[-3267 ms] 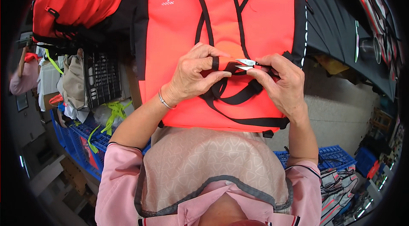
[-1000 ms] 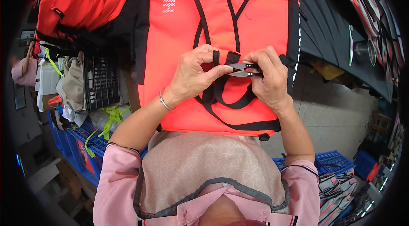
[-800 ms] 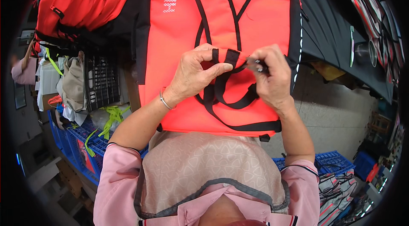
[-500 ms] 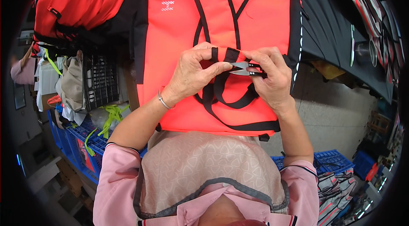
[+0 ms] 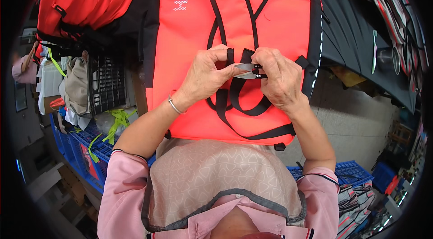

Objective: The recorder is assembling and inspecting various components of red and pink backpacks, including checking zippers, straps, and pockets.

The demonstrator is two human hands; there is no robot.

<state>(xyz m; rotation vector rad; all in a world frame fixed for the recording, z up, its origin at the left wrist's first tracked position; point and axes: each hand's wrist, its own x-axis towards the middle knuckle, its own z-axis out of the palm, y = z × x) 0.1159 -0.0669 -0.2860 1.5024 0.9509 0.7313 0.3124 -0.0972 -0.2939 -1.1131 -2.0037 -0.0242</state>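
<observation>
A bright orange bag (image 5: 189,58) with black straps lies flat in front of me, its lower edge against my apron. My left hand (image 5: 205,76) pinches the black webbing straps (image 5: 234,99) near the bag's middle. My right hand (image 5: 279,76) grips small metal thread snips (image 5: 246,70), blades pointing left toward my left thumb at the strap ends. A metal bangle circles my left wrist.
More orange and black bags (image 5: 85,9) are piled at the upper left. Blue plastic crates (image 5: 79,149) stand at the left and lower right (image 5: 352,173). Dark fabric pieces (image 5: 361,36) cover the table at the right. Another person's sleeve (image 5: 22,65) shows far left.
A white tag held at the straps earlier is gone. My hands have stayed at the strap ends, and the snips now point at my left thumb.
</observation>
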